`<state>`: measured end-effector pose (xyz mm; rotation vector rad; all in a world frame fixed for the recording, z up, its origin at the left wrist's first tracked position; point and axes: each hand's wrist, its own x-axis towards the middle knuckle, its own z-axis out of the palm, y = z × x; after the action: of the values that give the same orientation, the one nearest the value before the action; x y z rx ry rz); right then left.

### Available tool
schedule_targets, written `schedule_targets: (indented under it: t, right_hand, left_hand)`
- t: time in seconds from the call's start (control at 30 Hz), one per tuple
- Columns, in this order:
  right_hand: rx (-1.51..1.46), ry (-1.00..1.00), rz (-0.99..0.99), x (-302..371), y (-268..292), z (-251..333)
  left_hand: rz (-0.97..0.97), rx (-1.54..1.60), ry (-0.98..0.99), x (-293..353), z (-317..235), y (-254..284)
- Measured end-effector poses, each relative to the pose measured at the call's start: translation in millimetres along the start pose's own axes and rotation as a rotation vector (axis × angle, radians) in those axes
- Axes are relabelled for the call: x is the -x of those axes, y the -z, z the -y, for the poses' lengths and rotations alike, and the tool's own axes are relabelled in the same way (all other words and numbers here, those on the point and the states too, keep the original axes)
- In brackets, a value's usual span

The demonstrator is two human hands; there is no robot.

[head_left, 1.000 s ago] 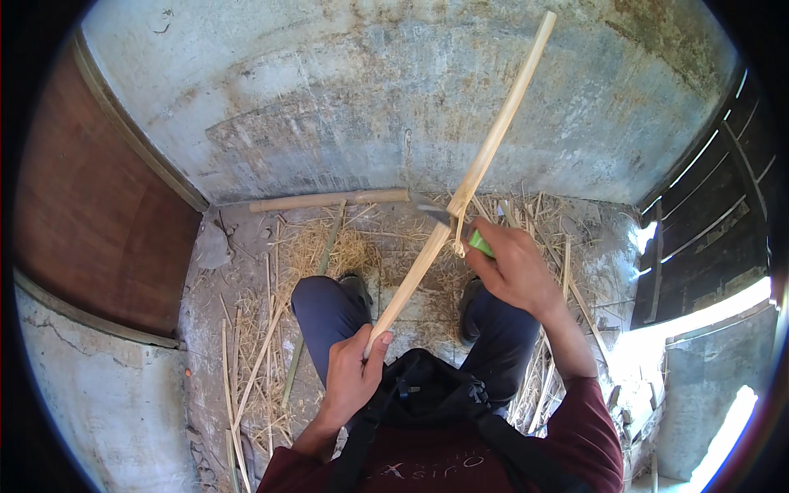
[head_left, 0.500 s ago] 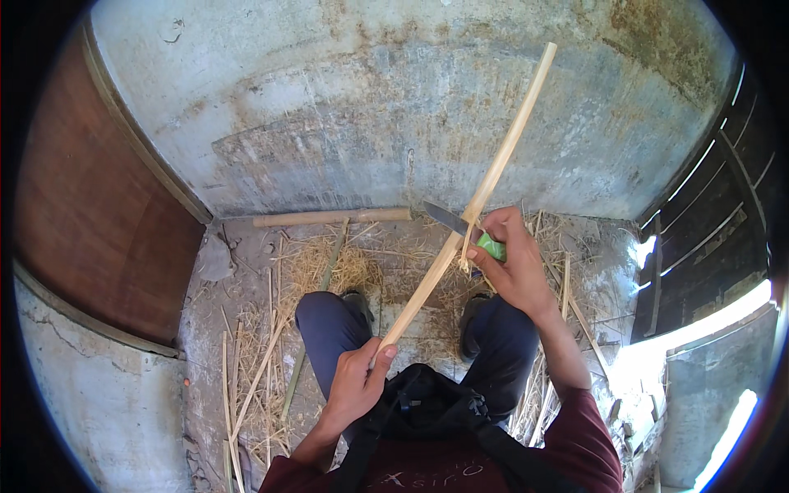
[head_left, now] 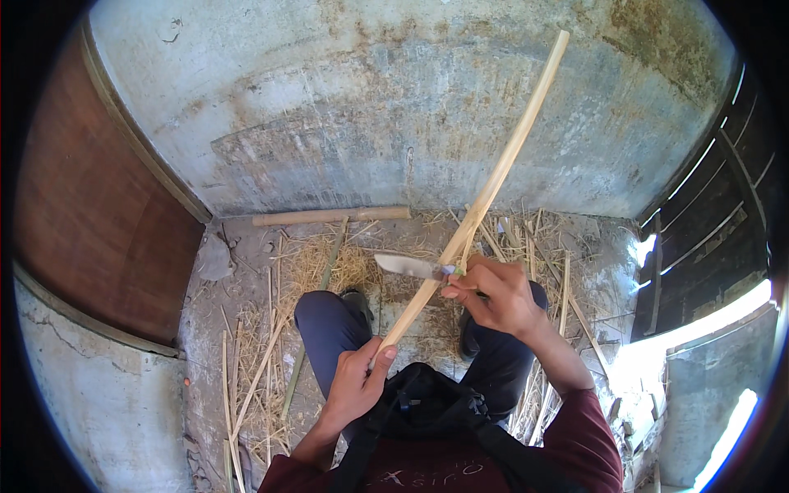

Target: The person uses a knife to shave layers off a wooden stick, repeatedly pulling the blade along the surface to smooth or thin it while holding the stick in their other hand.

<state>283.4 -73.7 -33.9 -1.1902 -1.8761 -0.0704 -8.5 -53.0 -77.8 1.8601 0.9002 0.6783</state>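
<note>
My left hand is wrapped round the lower end of a long pale bamboo strip, which slants up and to the right. Closed around the handle of a knife is my right hand; a bit of green shows at the grip. The blade lies across the strip and points left. A thin shaving stands off the strip just above my right fingers. Where the blade's edge meets the strip is hard to see.
Straw-like shavings and several thin strips litter the floor. A bamboo pole lies along the base of the stained wall. A brown panel stands at the left, dark slats at the right. A black bag is at my lap.
My right hand and the knife have come down along the strip toward me, and the blade has turned to point more directly left. The strip's far end has risen slightly. My left hand stays put.
</note>
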Motion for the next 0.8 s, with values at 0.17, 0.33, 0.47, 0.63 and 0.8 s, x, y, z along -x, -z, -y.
schedule_targets:
  t: [0.17,0.33,0.47,0.63,0.8]
  right_hand:
    - [0.047,-0.027,-0.187,5.5,-4.3,-7.9]
    - [0.105,-0.002,-0.383,-7.3,1.7,-23.7]
    - [0.209,0.090,-0.163,-3.1,3.2,-7.3]
    - [0.222,0.056,-0.326,-15.7,16.6,-19.7]
    - [0.260,0.302,-0.129,-2.3,-6.2,7.1]
  left_hand:
    - [-0.007,0.030,-0.008,0.9,0.4,-1.9]
    - [-0.005,0.042,-0.007,4.1,4.9,0.1]
    - [-0.011,0.036,-0.008,4.1,10.1,0.4]
    - [0.009,0.060,0.008,5.1,8.3,-2.0]
    - [-0.010,0.073,0.013,6.7,8.8,-1.2]
